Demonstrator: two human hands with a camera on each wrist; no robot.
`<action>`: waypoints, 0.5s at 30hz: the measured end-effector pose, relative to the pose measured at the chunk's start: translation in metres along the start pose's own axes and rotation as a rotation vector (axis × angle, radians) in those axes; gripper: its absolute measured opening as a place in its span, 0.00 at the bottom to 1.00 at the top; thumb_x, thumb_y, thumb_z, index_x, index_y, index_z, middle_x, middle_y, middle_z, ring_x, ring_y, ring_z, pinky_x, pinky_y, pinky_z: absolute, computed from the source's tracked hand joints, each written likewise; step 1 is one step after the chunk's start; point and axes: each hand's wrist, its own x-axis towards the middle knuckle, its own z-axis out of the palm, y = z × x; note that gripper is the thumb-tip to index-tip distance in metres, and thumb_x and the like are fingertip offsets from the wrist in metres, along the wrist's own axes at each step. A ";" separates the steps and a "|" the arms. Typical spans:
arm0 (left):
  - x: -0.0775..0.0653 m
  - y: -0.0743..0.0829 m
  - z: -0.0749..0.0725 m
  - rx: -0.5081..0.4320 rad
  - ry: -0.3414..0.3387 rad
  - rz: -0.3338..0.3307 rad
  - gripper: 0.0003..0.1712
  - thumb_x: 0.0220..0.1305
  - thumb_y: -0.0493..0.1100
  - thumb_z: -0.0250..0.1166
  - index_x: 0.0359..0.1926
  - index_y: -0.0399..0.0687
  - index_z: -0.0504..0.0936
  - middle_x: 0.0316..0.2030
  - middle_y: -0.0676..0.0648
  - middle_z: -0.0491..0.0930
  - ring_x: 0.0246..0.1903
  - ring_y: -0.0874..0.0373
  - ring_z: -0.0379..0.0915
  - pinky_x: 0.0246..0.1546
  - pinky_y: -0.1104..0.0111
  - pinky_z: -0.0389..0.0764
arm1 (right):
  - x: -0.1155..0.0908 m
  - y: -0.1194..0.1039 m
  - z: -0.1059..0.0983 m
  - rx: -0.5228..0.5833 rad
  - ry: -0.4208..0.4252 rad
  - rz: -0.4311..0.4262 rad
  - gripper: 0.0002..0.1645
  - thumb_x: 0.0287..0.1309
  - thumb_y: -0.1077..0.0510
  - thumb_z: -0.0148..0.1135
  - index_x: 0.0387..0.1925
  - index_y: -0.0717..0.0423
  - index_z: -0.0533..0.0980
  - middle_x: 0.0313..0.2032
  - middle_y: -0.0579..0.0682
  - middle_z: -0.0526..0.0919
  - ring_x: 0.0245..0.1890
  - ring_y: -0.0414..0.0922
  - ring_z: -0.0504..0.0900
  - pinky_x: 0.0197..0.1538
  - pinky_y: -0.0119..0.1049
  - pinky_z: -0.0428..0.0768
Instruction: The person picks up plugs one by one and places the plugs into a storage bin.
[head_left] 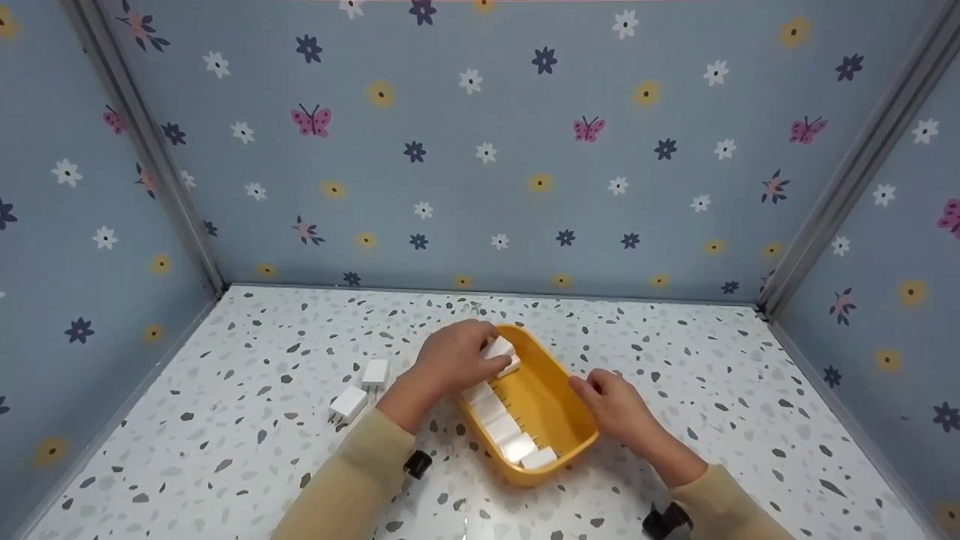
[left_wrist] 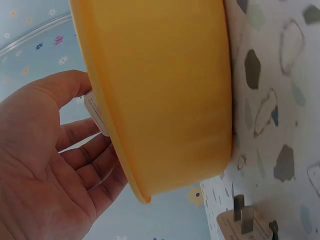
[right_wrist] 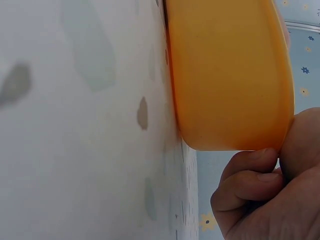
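- The left hand [head_left: 454, 358] pinches a white plug-in charger [head_left: 498, 348] at the far left end of the yellow plastic tub [head_left: 555, 397], thumb to one side and fingers to the other. A second white surface shows just under it; from here I cannot tell whether that is another charger.
- As for writing, the left wrist view catches small dark lines of print [left_wrist: 95, 111] on the held charger's face, right by the tub's rim, too small for me to read.
- The right hand [head_left: 619, 409] grips the tub's rim on the right side, thumb against the edge and fingers curled below it on the outside.
- The tub sits on the table, slanted, its near end toward the right. Along its left wall runs a row of white chargers [head_left: 504, 427], side by side, with thin metal prongs pointing toward the tub's middle.
- Two loose chargers [head_left: 348, 405] lie near each other on the speckled tabletop [head_left: 712, 360], left of the left hand, prongs toward the person.
- Both arms wear cream sleeves [head_left: 352, 472], with a black device [head_left: 418, 464] at each wrist.
- Blue panels [head_left: 450, 45] printed with flowers and butterflies wall in the table, joined by grey corner posts [head_left: 154, 142].
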 end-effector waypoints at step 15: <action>0.013 0.016 0.015 -0.019 -0.100 0.006 0.22 0.74 0.55 0.75 0.64 0.55 0.90 0.57 0.51 0.90 0.52 0.53 0.83 0.63 0.54 0.84 | -0.001 0.001 0.000 0.002 -0.008 0.000 0.21 0.86 0.44 0.60 0.38 0.56 0.78 0.32 0.52 0.78 0.33 0.48 0.77 0.34 0.36 0.75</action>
